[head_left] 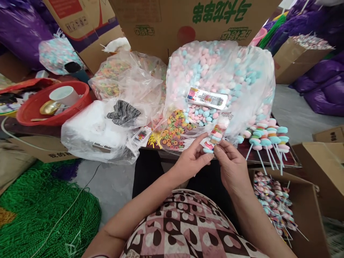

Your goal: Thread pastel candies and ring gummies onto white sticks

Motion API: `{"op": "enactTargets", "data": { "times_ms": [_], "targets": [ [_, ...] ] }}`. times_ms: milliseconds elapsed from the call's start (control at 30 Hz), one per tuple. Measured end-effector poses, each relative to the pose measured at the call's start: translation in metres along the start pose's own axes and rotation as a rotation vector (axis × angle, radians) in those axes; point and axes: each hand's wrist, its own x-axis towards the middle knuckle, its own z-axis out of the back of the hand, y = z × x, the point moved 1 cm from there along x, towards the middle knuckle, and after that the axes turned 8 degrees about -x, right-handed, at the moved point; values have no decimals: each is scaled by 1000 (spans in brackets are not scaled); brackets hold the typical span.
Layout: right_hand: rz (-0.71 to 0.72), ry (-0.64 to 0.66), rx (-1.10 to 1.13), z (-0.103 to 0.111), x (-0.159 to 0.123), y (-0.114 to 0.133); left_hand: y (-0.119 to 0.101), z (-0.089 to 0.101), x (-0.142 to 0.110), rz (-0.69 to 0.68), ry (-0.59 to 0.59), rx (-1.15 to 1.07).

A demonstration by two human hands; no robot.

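Observation:
Between my two hands is a marshmallow skewer (220, 129) with pink, white, blue and darker ring pieces, apparently in a clear wrapper. My left hand (192, 157) is closed on its lower left side, by a small printed label. From the right, the fingertips of my right hand (228, 156) pinch its lower end. Just beyond lies an open bag of pink and blue marshmallows (204, 61), with a stack of printed cards (206, 98) on it. Ring-shaped candies (176, 132) in orange, green and yellow spread to the left of my hands.
Several marshmallow skewers (268, 134) lie at the table's right edge. Below them, a cardboard box (309, 211) holds wrapped ones. On the left are a white plastic bag (88, 132), a dark grey cloth (123, 113) and a red basin (27, 114). Green strands (61, 211) cover the floor.

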Motion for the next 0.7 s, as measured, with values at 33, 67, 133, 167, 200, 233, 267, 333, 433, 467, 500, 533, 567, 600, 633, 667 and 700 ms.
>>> {"op": "enactTargets", "data": {
  "times_ms": [33,67,133,167,200,233,267,333,433,467,500,533,567,600,633,667,700],
  "targets": [
    [-1,-5,5,0,0,-1,0,0,0,43,16,-89],
    [6,-8,-4,1,-1,-2,0,0,0,86,28,-153],
    [34,-3,-62,3,-3,-4,1,0,0,144,39,-200],
    [52,5,-117,4,-4,-4,2,-1,0,153,38,-197],
    [75,5,-187,6,-5,-4,2,-1,0,147,28,-185],
    [104,-3,-266,7,-6,-4,2,-1,0,133,8,-164],
    [139,-24,-347,9,-8,-3,3,-1,1,118,-23,-136],
    [237,-94,-492,10,-9,1,3,-1,1,105,-91,-49],
    [421,-117,-661,8,-11,9,3,-1,2,112,-165,125],
    [479,-103,-712,7,-11,10,3,-1,2,104,-180,195],
    [528,-87,-758,5,-10,12,2,-1,1,88,-190,269],
    [568,-77,-797,4,-10,13,2,-1,1,66,-200,341],
    [596,-76,-829,3,-9,13,2,-1,0,41,-206,411],
    [614,-77,-853,2,-9,14,1,-1,0,16,-214,471],
    [621,-77,-871,2,-9,14,1,-1,-1,-6,-220,516],
    [619,-78,-881,2,-9,14,1,-1,-1,-22,-223,546],
    [610,-80,-883,2,-9,14,1,-1,-2,-34,-221,565]
  ]
}}
